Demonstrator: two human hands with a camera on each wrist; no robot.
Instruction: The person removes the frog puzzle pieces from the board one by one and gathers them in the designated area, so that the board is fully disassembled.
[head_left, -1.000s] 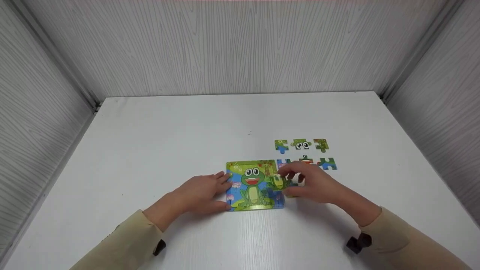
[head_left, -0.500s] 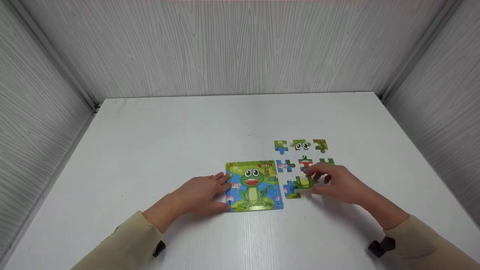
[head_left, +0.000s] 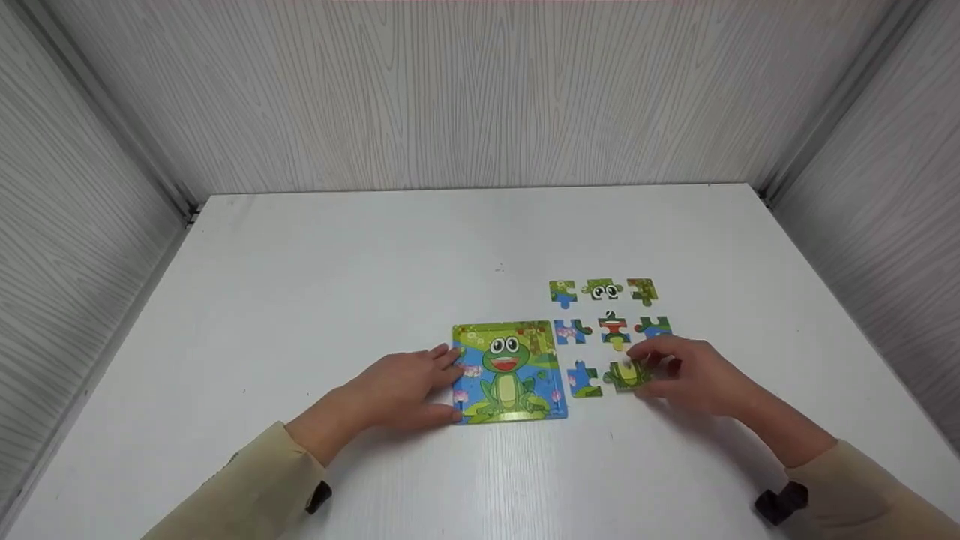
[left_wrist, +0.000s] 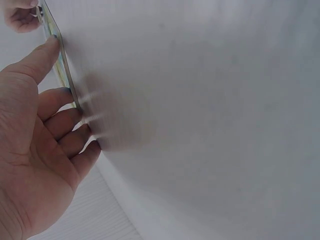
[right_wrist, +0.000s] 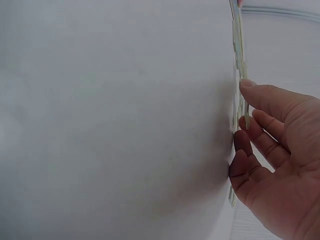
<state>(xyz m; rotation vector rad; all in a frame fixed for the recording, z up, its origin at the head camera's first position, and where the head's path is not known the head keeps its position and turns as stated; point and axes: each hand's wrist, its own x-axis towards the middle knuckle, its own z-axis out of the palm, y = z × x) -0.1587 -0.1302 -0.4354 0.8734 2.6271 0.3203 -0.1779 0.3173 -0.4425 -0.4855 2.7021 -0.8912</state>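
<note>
The square puzzle board (head_left: 508,373) with a frog picture lies flat on the table. My left hand (head_left: 405,390) rests at its left side, thumb by the lower corner and fingertips along the edge; in the left wrist view these fingers (left_wrist: 62,122) look extended. To the right of the board, my right hand (head_left: 694,375) pinches a green jigsaw piece (head_left: 627,374) showing the frog's belly. The right wrist view catches that piece edge-on (right_wrist: 247,112) between thumb and index finger. Just left of it lies a blue-and-green corner piece (head_left: 584,379).
Above the held piece, a frog-mouth piece (head_left: 613,328) sits between a lily piece (head_left: 571,331) and a blue-green piece (head_left: 655,326). Farther back is a row with the eyes piece (head_left: 602,290) in the middle. Grey wood-grain panels (head_left: 480,97) enclose the white table (head_left: 360,262).
My right hand has carried the belly piece rightward from over the board, past the corner piece, to below the mouth piece. The left hand stays put.
</note>
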